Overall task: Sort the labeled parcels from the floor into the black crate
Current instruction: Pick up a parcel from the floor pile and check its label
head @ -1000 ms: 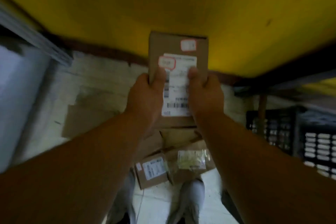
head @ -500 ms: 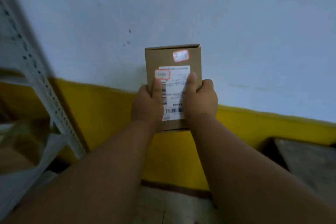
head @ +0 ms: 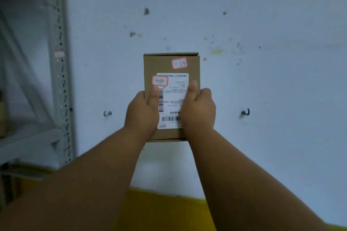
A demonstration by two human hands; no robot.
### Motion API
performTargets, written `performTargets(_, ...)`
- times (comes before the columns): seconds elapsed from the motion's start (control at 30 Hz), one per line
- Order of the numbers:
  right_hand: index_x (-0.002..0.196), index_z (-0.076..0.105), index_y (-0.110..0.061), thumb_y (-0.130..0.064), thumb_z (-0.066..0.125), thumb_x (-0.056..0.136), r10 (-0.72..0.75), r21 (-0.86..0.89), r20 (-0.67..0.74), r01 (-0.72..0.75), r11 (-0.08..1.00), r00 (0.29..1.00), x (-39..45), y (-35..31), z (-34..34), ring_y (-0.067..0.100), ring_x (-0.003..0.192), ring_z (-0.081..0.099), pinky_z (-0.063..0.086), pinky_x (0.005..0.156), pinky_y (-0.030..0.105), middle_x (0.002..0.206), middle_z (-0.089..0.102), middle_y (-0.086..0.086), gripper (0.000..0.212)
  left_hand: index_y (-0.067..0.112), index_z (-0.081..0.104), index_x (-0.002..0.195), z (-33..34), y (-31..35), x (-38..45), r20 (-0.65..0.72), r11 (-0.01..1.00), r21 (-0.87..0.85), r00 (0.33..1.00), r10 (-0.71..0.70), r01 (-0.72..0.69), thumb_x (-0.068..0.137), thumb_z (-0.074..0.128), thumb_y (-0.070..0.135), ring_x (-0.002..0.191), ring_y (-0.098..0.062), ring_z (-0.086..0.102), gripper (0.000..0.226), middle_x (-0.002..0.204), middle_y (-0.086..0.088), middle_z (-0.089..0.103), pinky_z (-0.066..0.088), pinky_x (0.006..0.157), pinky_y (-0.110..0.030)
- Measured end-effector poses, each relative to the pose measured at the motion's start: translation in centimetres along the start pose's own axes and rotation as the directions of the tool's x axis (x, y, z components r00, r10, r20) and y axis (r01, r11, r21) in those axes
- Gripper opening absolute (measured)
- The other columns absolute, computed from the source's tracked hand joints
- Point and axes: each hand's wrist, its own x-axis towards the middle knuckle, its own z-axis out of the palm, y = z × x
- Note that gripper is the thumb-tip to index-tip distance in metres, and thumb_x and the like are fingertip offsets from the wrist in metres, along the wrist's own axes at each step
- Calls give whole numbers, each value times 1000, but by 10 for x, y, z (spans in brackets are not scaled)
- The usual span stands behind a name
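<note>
A small brown cardboard parcel (head: 165, 63) is held upright in front of the wall, at arm's length. It carries a white shipping label with barcodes and two red-bordered stickers. My left hand (head: 141, 111) grips its lower left side, thumb on the front face. My right hand (head: 199, 109) grips its lower right side, thumb lying over the label. The black crate and the parcels on the floor are out of view.
A pale blue-white wall (head: 262, 62) with a yellow band (head: 165, 210) along its foot fills the view. Two dark hooks (head: 246, 112) stick out of it. A grey metal shelf rack (head: 60, 73) stands at the left.
The view has tilted up from the floor to the wall. The floor parcels and black crate have dropped out of sight. Both hands keep the same grip on the parcel.
</note>
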Motion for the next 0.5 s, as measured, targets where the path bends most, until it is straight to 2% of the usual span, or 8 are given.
performTargets(0.07,91,46,-17,-66,23,98,-19,73,27,17,997,999,8,-29,-1,19,71,60,44,59,35,75,58,-3,55,24,61,95,-23,26,12,-57,997,58,996,62,-59,92,30,70,71,-3,55,56,81,11,62,35,58,-17)
performTargets(0.13,89,44,-20,-67,22,97,-59,157,70,47,986,996,10,-56,0,18,69,60,43,59,34,73,57,-4,53,21,63,98,-50,50,16,-126,989,116,987,101,-86,92,31,70,75,-8,58,60,89,6,66,37,59,-19)
performTargets(0.2,86,43,-20,-66,22,98,-118,243,97,91,966,988,3,-81,0,14,64,56,37,52,29,70,55,-5,52,20,65,100,-80,71,11,-206,977,199,971,123,-82,93,31,70,76,-11,58,61,91,4,66,38,61,-22)
performTargets(0.33,89,44,-17,-63,21,99,-192,392,214,96,915,958,-29,-134,6,11,63,54,38,52,30,70,52,-6,53,20,66,105,-148,111,-19,-338,940,342,933,126,-2,93,32,71,89,-21,66,63,97,0,71,52,78,-37)
performTargets(0.43,90,45,-17,-61,19,101,-242,518,306,52,854,921,-78,-196,3,14,64,55,38,51,30,71,53,-6,52,23,64,93,-216,147,-57,-468,894,439,873,140,92,92,33,72,79,-15,66,58,85,4,69,49,64,-31)
performTargets(0.5,94,47,-17,-61,18,101,-275,590,366,7,808,889,-119,-244,-9,22,70,61,48,57,36,79,61,0,53,26,59,83,-268,176,-87,-538,850,504,826,168,154,93,33,70,72,-10,65,52,77,6,66,44,56,-27)
